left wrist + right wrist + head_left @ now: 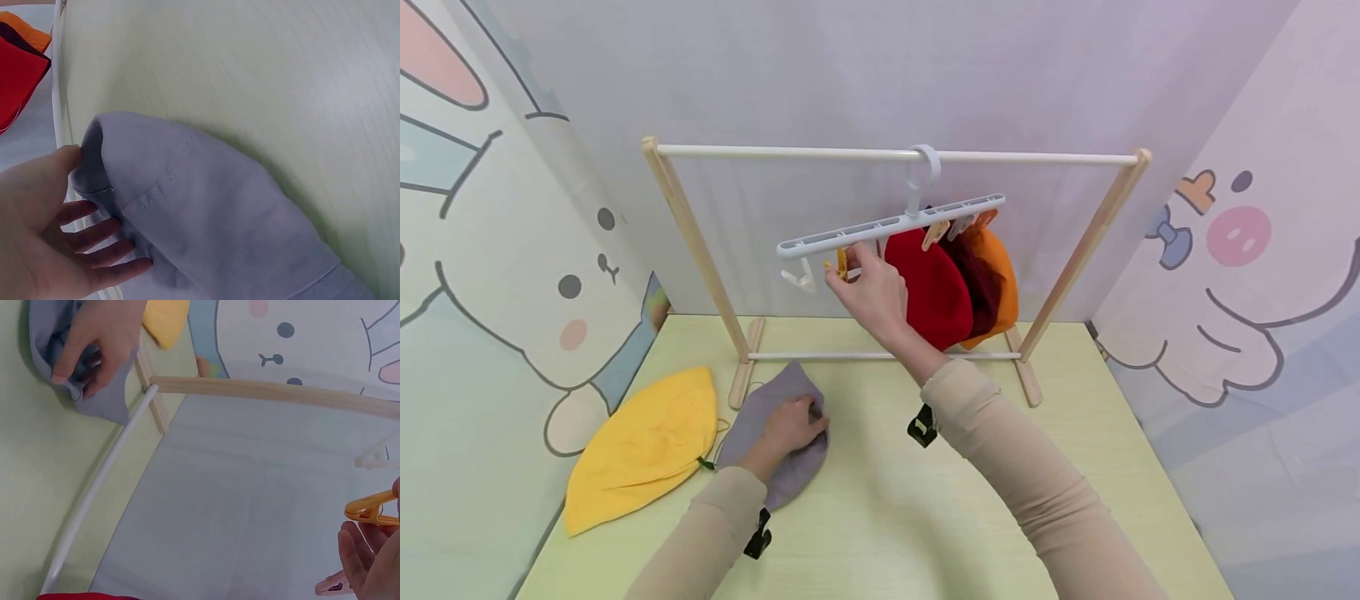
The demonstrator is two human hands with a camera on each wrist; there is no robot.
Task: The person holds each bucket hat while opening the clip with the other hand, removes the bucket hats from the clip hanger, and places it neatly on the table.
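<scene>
My right hand (pixel 876 292) pinches a yellow clothespin (pixel 842 265) below the left half of a white clip hanger (pixel 850 236). In the right wrist view, part of that hand is cut off by the frame edge. Down on the table, my left hand (pixel 792 427) rests on a grey-purple fabric hat (pixel 775 483). Its fingers (pixel 94 234) are slightly bent and spread at the hat's opening, with the thumb apart from them by the cloth's edge. A yellow hat (pixel 647 446) lies flat farther left. Red (pixel 928 292), dark red (pixel 981 279) and orange (pixel 1003 275) hats hang from the hanger's right half.
The hanger hooks over the white top bar (pixel 790 152) of a wooden-legged rack (pixel 696 242). A white clip (pixel 801 277) hangs at its left end. A pink clip (pixel 334 584) shows near my right hand. Cartoon-printed curtains (pixel 1247 250) border the table (pixel 925 517).
</scene>
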